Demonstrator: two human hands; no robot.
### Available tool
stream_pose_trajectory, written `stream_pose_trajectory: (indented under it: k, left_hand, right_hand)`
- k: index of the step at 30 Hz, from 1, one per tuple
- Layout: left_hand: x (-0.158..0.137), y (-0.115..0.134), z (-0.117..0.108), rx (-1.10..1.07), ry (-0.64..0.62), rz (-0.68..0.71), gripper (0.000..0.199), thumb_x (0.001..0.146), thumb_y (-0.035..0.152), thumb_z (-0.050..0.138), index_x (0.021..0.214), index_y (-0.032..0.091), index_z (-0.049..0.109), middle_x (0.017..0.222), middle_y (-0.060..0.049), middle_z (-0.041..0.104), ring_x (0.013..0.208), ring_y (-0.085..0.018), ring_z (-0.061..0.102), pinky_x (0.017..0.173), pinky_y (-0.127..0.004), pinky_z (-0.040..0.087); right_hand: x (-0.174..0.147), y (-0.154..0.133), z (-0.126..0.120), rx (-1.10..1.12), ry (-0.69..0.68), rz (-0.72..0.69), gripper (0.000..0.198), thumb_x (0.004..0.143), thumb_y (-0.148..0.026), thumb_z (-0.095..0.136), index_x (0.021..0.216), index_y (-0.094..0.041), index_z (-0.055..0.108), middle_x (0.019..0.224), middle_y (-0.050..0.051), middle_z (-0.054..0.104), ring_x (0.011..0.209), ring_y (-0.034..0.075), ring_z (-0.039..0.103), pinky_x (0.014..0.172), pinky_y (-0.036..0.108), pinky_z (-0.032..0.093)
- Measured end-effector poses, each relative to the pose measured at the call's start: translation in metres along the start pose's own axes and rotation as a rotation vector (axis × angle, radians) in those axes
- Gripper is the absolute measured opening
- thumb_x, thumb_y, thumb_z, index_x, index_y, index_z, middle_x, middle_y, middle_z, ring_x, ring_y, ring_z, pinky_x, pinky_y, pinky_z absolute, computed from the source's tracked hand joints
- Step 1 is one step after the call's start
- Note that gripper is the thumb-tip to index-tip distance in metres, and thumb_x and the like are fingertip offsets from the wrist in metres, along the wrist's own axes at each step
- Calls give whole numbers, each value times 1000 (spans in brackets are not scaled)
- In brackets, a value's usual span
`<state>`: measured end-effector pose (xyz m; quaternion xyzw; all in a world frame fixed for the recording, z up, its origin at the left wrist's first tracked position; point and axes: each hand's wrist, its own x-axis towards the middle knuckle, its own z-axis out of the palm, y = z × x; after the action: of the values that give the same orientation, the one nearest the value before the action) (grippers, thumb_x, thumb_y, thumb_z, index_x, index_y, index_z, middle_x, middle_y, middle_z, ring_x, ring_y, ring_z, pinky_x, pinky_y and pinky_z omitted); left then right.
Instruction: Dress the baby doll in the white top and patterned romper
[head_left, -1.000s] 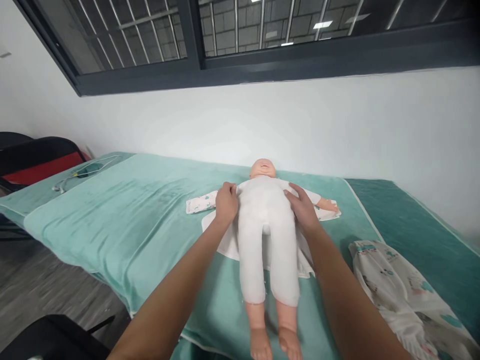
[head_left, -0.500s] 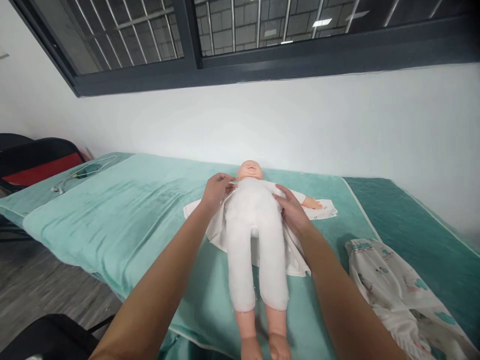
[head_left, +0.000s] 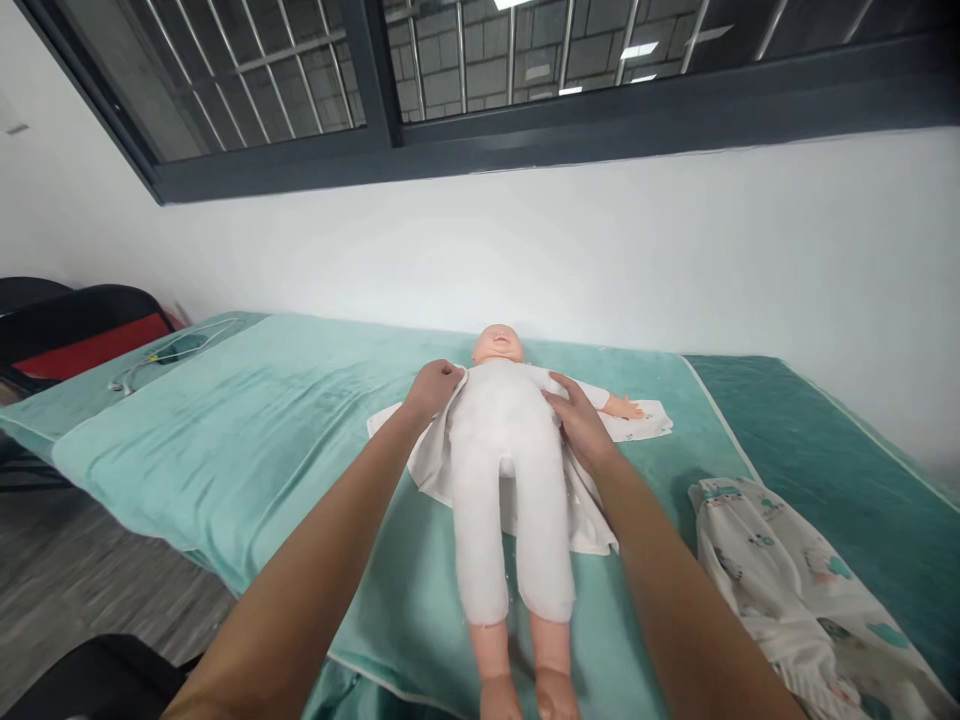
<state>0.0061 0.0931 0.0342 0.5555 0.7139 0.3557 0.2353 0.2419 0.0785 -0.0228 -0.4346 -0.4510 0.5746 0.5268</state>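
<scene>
Well, a soft white doll with a pink head point(head_left: 504, 425) lies on fuzzy green cloth point(head_left: 300, 410). The left hand point(head_left: 435, 388) pinches a white cloth shirt point(head_left: 433, 465) between its fingers; the right hand point(head_left: 583, 425) touches the doll's side with loose fingers.

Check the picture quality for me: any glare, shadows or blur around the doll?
In the head view, light patches glare in the window; the doll's white body looks pale, with little surface detail; a soft shadow darkens the green sheet beside the patterned clothing; and the left hand and right hand show no strong motion blur.
</scene>
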Motion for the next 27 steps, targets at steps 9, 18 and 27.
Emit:
stream_pose_trajectory:
  k: [9, 18, 27]
  left_hand:
    - [15, -4, 5, -92, 59, -57, 17, 73, 30, 67, 83, 19, 59, 86, -4, 67, 78, -17, 59, 69, -27, 41]
    - [7, 43, 16, -329, -43, 103, 16, 73, 12, 60, 87, 18, 64, 87, -4, 70, 71, -14, 60, 71, -26, 46]
    - [-42, 75, 6, 156, -155, 287, 25, 78, 6, 50, 88, 22, 67, 101, -7, 71, 89, -23, 63, 74, -31, 46]
  right_hand:
    - [-1, -3, 2, 1, 12, 12, 66, 73, -46, 75, 133, -30, 52, 109, 2, 73, 106, 25, 66, 93, 38, 53]
    - [3, 2, -2, 13, 3, 4, 69, 71, -46, 76, 134, -30, 51, 107, 3, 73, 99, 23, 68, 89, 37, 54]
    - [2, 6, -2, 1, -7, -22, 67, 73, -46, 75, 133, -29, 50, 100, 2, 73, 90, 24, 70, 84, 38, 55]
